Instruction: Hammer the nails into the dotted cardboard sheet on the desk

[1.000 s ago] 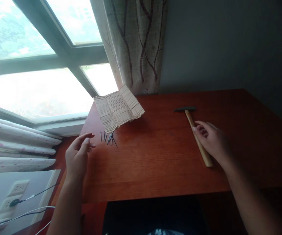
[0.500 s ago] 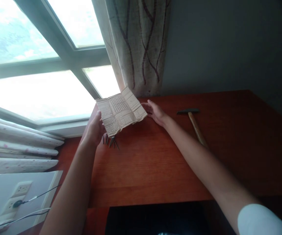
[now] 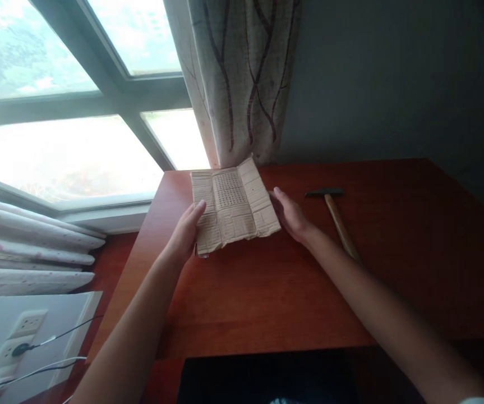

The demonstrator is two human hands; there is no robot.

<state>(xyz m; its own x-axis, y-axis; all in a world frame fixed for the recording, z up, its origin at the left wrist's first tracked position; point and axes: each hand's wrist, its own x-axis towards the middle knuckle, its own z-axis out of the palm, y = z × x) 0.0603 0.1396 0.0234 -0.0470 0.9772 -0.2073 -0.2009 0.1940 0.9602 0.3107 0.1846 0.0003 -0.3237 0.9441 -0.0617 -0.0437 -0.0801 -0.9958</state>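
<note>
The cardboard is now gripped at its 2 side edges by the left hand and right hand. It sits nearer, low over the desk, hiding the nails. The hammer lies released.

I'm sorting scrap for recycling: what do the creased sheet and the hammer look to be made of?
The sheet: likely corrugated cardboard, matte tan, with fine ribbing, fold creases and a grid of small holes or dots. The hammer: handle pale, probably bare wood; head dark, probably metal, dull, though small in view.
</note>
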